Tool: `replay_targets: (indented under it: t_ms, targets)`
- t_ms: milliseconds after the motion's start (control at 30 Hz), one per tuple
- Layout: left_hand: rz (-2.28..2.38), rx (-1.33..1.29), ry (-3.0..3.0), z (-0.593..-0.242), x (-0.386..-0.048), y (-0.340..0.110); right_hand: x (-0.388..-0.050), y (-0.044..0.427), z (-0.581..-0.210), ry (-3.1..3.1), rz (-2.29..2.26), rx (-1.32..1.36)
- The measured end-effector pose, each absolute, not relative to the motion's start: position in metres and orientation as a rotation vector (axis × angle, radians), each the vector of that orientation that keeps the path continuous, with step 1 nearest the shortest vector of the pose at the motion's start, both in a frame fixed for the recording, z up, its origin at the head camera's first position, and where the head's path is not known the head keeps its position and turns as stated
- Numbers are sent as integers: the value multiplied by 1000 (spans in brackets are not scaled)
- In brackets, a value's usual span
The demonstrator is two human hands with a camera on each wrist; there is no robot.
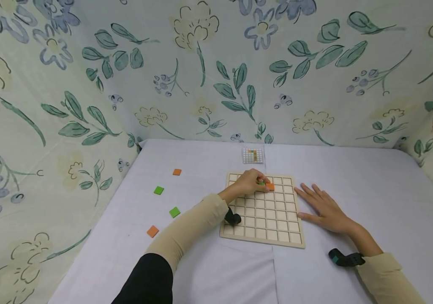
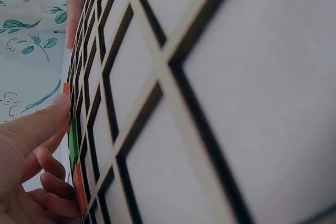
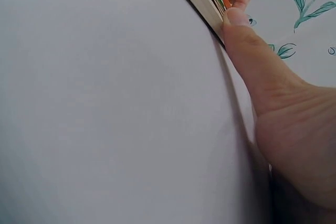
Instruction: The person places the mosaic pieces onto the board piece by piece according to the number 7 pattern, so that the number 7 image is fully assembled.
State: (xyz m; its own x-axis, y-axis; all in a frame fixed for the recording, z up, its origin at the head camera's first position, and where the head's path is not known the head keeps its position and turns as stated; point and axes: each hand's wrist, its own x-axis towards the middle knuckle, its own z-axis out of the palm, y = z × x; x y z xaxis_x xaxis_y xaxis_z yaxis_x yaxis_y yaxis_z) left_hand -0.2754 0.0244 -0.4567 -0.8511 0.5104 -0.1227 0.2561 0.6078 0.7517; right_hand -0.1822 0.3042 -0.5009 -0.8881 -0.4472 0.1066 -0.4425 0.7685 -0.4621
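Note:
A wooden grid board (image 1: 260, 222) lies on the white-covered table. My left hand (image 1: 248, 183) reaches over its far rows and pinches an orange square tile (image 1: 270, 186) between thumb and fingers. Beside that tile sits a green tile (image 1: 261, 183), partly hidden by the fingers. The left wrist view shows the green tile (image 2: 73, 141) in the grid, with another orange tile (image 2: 80, 188) nearer the camera. My right hand (image 1: 324, 211) rests on the table with fingers spread, its thumb (image 3: 247, 38) against the board's right edge.
Left of the board lie two orange tiles (image 1: 177, 172) (image 1: 152, 231) and two green tiles (image 1: 159, 190) (image 1: 174, 212). A small card with a printed grid pattern (image 1: 252, 156) lies beyond the board's far edge. Floral cloth (image 1: 201, 105) hangs behind the table.

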Motion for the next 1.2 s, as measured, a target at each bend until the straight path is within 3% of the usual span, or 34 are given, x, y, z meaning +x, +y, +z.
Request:
replay_targets:
  t_ms: [1200]
  targets:
    - [1160,634,2533,-465,-280,22,-183,306,-504,2954,-782,-771]
